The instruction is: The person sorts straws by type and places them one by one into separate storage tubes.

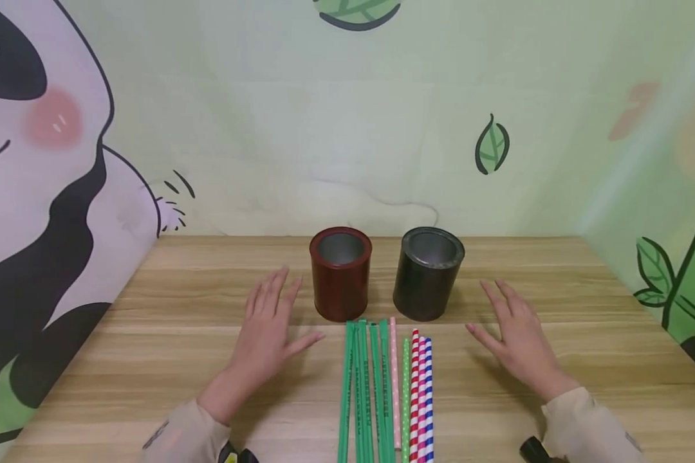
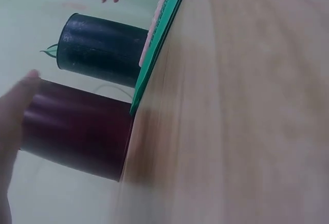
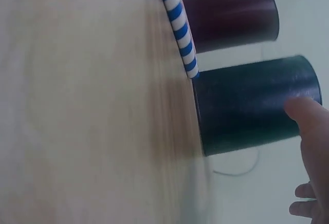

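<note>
The left hand point(image 1: 268, 334) lies flat over the wooden table point(image 1: 150, 360), fingers straight and spread, holding nothing; whether the palm actually touches the wood cannot be told. The right hand point(image 1: 512, 337) mirrors it on the other side, fingers also straight and apart, empty. Both sleeves are cut off by the lower edge of the head view, and a small dark object point(image 1: 534, 449) beside the right cuff is only partly in view and cannot be made out.

Between the hands lies a row of straws point(image 1: 385, 399), side by side and pointing toward the wall: several green straws point(image 1: 363, 392), one pink straw point(image 1: 394, 373), a dotted green one, a red-and-white striped straw point(image 1: 414, 392) and a blue-and-white striped straw point(image 1: 428, 392). Their near ends run out of the frame.

Just beyond the far tips of the straws stand two upright open cans: a red-brown can point(image 1: 340, 273) near the left hand and a dark can point(image 1: 428, 273) near the right hand, standing apart from each other. Their insides look grey; the bottoms are not visible.

The left wrist view is blurred and shows the red-brown can point(image 2: 77, 131), the dark can point(image 2: 100, 49) and the green straws' edge point(image 2: 154, 54), with a fingertip at the left border. The right wrist view, equally soft, shows the blue-and-white straw point(image 3: 180, 29) ending just beside the dark can point(image 3: 252, 106), with a fingertip in front of that can; contact cannot be judged
</note>
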Demonstrator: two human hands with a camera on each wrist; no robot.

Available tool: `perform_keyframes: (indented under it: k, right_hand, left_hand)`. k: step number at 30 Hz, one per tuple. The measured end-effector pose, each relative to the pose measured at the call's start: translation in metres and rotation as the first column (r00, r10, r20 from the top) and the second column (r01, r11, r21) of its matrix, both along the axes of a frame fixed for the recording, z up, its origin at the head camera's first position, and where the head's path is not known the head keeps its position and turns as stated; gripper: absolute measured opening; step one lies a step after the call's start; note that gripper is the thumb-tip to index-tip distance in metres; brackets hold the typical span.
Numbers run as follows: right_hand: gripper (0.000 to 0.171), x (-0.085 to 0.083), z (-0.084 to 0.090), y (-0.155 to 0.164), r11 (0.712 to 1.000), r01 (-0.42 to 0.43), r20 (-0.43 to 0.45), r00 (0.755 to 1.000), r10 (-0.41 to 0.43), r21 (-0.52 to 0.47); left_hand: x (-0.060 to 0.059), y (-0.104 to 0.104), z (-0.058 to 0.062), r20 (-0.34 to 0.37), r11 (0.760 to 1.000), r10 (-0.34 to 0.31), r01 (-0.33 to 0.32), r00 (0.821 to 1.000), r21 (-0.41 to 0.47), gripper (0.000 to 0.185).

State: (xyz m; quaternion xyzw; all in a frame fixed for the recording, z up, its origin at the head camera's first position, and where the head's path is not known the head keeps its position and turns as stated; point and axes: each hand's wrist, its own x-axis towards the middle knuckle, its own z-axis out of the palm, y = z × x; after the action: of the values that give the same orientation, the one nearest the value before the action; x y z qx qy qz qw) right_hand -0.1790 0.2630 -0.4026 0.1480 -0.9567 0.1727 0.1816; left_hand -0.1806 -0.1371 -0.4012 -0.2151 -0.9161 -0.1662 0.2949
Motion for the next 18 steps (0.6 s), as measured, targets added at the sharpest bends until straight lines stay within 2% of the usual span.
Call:
perform_keyframes:
  k: [3,8,12,15,18]
  right_hand:
    - [0.077,0.004,0.005,-0.006,0.999,0.013,-0.02,1.0,-0.013,-0.032]
    - [0.071,0.01,0.015,-0.018,0.997,0.032,-0.01,0.999,-0.032,-0.069]
    - [0.064,0.017,0.021,-0.027,0.991,0.048,0.039,0.998,-0.044,-0.123]
    - [0.058,0.024,0.022,-0.033,0.986,0.053,0.068,0.997,-0.043,-0.156]
    - [0.051,0.03,0.023,-0.041,0.985,0.054,0.088,0.995,-0.039,-0.166]
  left_hand:
    - [-0.006,0.003,0.001,-0.146,0.994,-0.058,0.07,0.988,0.081,0.091]
    - [-0.017,0.012,0.001,-0.312,0.972,-0.085,0.147,0.946,0.181,0.081]
    - [-0.024,0.022,0.002,-0.358,0.955,-0.058,0.157,0.932,0.253,0.076]
    - [-0.029,0.03,0.002,-0.338,0.937,-0.044,0.157,0.94,0.314,0.076]
    - [-0.034,0.035,0.004,-0.285,0.918,-0.022,0.133,0.958,0.373,0.077]
